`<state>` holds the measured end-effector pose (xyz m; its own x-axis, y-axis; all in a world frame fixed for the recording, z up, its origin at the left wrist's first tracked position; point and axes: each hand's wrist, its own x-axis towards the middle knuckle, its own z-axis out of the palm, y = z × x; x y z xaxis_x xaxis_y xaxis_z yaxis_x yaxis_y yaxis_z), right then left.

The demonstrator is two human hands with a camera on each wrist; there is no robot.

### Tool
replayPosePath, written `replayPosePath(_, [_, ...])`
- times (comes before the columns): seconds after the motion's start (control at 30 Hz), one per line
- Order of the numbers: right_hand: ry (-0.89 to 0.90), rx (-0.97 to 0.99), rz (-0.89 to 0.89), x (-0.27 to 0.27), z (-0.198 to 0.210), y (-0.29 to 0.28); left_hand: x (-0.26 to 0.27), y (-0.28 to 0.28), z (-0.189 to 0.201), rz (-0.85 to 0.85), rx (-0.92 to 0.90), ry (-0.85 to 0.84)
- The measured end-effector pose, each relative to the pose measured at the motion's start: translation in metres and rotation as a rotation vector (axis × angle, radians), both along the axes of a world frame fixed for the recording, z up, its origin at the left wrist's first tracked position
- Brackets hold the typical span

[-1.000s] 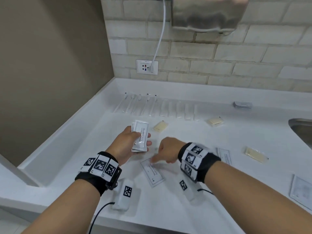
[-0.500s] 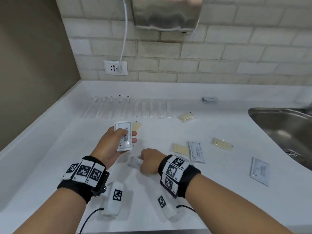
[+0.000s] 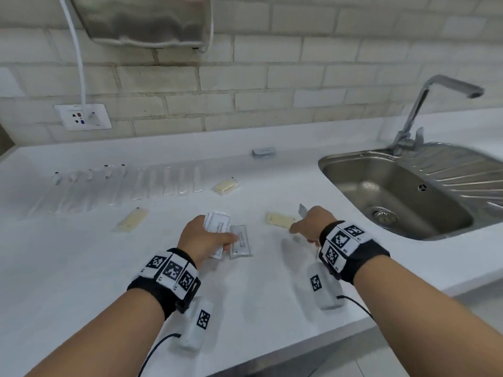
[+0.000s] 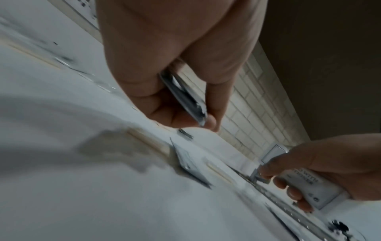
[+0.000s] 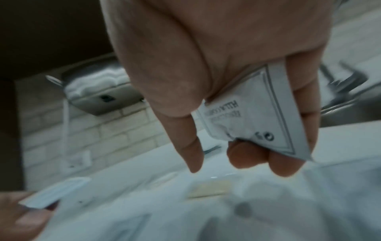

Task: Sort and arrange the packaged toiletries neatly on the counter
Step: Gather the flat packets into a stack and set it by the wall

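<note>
Head view: the left hand point(image 3: 202, 236) hovers over the white counter point(image 3: 81, 268) with its fingers curled round a small stack of white sachets point(image 3: 217, 227), thumb on top. A grey-looking sachet point(image 3: 241, 242) sits at the stack's right edge by the thumb tip; whether it lies on the counter or belongs to the held stack cannot be told. The right hand point(image 3: 310, 225) is to the right, near the sink point(image 3: 394, 191), fingers curled round another sachet point(image 3: 302, 210) whose corner pokes up above the knuckles. A yellowish soap packet point(image 3: 280, 220) lies just beside that hand. 2 more soap packets lie further off: one point(image 3: 132, 219) to the left, one point(image 3: 226, 186) near the back. A row of clear-wrapped long items point(image 3: 122, 186) is lined up along the rear of the counter, and a small dark packet point(image 3: 263, 152) rests by the wall.

Left wrist view: the nearer hand point(image 4: 175, 65) pinches a thin sachet stack point(image 4: 185, 99) edge-on between thumb and fingertips above the counter. The other hand point(image 4: 329, 171) at lower right grips a printed sachet point(image 4: 313, 185).

Right wrist view: the right hand point(image 5: 226, 65) has a white printed sachet point(image 5: 253, 114) bent in its curled fingers point(image 5: 247, 156), index finger pointing down at the blurred counter.
</note>
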<state>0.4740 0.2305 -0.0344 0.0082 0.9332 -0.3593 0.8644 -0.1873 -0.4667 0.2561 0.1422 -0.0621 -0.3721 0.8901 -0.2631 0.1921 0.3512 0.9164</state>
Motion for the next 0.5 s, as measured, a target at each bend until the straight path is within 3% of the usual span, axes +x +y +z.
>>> replayPosePath(0.17, [-0.224,-0.043,-0.053,0.055,-0.011,0.005,0.039,0.027,-0.007,0.047,-0.027,0.274])
replayPosePath(0.3, [-0.283,-0.063,0.015,0.066,-0.018,0.004,0.052,0.043,-0.011,-0.046,-0.236,0.528])
replayPosePath(0.5, [-0.275,-0.125,0.183,0.066,-0.014,0.002,0.061,0.053,-0.012,-0.046,-0.417,0.634])
